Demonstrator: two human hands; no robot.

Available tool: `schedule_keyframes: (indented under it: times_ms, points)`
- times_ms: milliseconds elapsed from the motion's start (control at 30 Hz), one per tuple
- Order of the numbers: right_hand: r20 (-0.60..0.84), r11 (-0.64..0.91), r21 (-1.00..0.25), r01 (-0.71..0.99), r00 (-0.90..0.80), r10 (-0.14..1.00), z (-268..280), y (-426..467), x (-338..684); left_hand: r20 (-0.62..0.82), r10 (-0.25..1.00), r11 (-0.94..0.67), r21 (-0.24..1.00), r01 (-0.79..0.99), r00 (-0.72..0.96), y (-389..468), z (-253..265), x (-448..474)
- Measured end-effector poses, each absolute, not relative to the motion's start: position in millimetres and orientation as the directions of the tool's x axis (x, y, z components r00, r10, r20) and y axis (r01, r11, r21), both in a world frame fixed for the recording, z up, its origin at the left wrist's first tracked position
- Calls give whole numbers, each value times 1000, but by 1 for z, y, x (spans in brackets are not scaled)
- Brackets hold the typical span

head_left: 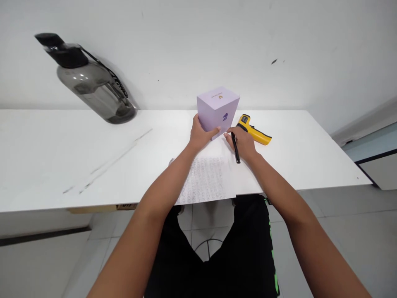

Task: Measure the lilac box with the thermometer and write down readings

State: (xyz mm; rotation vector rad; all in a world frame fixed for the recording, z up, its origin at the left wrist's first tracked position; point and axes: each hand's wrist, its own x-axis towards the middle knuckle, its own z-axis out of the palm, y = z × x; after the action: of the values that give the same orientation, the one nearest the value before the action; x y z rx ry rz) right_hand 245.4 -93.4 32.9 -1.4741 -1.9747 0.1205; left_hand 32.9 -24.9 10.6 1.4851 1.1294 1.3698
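A lilac box [208,112] with a small gold mark on top and a purple mark on its front stands near the wall. My left hand [200,134] is wrapped round its lower left side, thumb across the front. Just right of the box, my right hand [243,142] holds a black pen [236,151], which points down toward me. Behind that hand lies a yellow and black infrared thermometer gun [259,135], partly covered by the fingers. A sheet of paper [204,178] with rows of handwriting lies below both hands, partly under my left forearm.
A grey see-through water bottle [93,89] with a black lid stands at the back left of the white table [77,153]. The white wall [173,49] runs along the table's back edge. My legs [214,273] are under the front edge.
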Motion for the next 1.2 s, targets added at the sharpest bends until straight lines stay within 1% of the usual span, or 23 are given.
schedule_keyframes:
  times_ms: [67,133,200,267,300,367,467,500,567,633,700,833,900,967,1033,1133,1200]
  points:
    - [373,387,-356,851,-250,893,34,-97,245,260,966,-259,964,67,0,-28,15,34]
    - [286,401,-297,867,-320,903,38,-102,241,258,966,-258,965,49,-5,-30,19,35]
    - [204,406,-264,875,-361,910,44,-106,237,267,964,-266,963,32,-13,-31,21,35]
    - [153,385,-235,893,-357,921,51,-107,236,272,962,-271,962,20,-30,-30,22,34]
    - [152,357,-217,908,-330,932,54,-106,237,269,962,-268,963,18,-44,-29,21,33]
    - [204,259,-190,947,-220,954,58,-101,245,253,965,-253,967,13,-75,-27,19,33]
    - [292,57,-217,974,9,956,56,-91,265,230,968,-233,972,-26,-101,-23,16,32]
    - [285,-1,-234,972,69,956,53,-89,271,228,968,-234,971,-45,-104,-22,15,32]
    - [223,-92,-252,963,151,963,48,-86,282,233,966,-242,967,-78,-108,-21,14,33]
    - [149,-150,-247,957,190,970,46,-85,286,242,964,-252,963,-94,-110,-20,14,33]
    - [109,-177,-238,955,207,972,48,-86,286,242,964,-254,961,-108,-112,-20,15,34]
    - [75,-197,-243,950,221,972,54,-89,280,223,967,-239,961,-136,-123,-23,17,34]
    - [88,-196,-252,948,224,971,54,-90,278,221,968,-237,962,-137,-118,-24,18,34]
    - [139,-173,-297,939,222,965,53,-90,277,223,969,-237,963,-131,-110,-24,18,34]
    - [226,-129,-396,909,232,946,53,-91,277,227,968,-239,963,-125,-104,-24,18,34]
    - [383,14,-611,792,280,880,54,-91,273,236,966,-249,960,-125,-108,-23,16,34]
    - [433,154,-765,625,323,842,57,-92,268,236,965,-249,961,-123,-115,-22,15,35]
